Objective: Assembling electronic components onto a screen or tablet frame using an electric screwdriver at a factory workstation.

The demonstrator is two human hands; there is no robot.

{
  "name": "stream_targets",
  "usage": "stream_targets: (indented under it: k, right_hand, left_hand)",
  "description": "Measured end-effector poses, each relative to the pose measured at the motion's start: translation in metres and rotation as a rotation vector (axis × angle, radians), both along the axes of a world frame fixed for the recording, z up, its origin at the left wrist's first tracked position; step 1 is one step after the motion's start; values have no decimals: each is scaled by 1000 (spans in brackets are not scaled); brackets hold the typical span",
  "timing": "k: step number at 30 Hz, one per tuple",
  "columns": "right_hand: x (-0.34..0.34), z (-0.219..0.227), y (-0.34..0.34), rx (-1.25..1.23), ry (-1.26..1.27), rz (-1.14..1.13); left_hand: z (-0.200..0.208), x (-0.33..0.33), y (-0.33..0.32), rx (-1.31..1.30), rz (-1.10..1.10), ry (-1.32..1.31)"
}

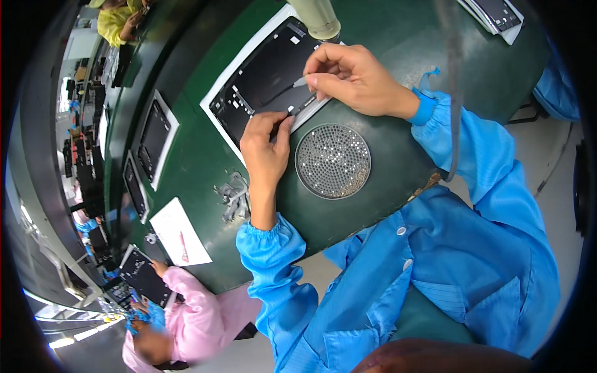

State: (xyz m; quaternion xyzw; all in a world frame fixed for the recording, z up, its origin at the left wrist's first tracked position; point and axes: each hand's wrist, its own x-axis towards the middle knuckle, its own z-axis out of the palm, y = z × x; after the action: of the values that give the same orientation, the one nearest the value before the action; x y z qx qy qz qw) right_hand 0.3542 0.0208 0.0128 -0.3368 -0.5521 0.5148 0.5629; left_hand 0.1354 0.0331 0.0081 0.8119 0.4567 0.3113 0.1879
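Note:
A black panel (273, 68) with a white border and small white pieces lies on the green table. My right hand (357, 81) is over its near right part, thumb and fingers pinched on a slim grey piece (300, 82). A thin dark line runs from that piece over the panel; its kind is unclear. My left hand (266, 140) rests at the panel's near edge, its thumb and forefinger closed at the tips. What they pinch, if anything, is hidden. Between both hands shows a short dark strip (305, 103). Just nearer me stands a round perforated tray (333, 160) with many tiny shiny parts.
Crumpled grey strips (234, 196) lie left of my left forearm. Farther left are a white sheet (180, 233) with a red pen and more panels (155, 140). A cream-coloured cylinder (317, 22) stands beyond the panel. A co-worker in pink (193, 304) holds another panel.

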Motion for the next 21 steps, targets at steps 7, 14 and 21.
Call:
stream_targets:
  k: [7, 14, 21]
  right_hand:
    - [-5, -20, 23, 491, -627, -197]
    - [-6, -29, 29, 643, -730, -87]
    - [-6, -24, 27, 572, -824, 12]
  left_hand:
    - [-10, 10, 0, 19, -18, -30]
    - [-10, 12, -1, 14, -7, -84]
    - [-5, 10, -3, -104, -12, -176]
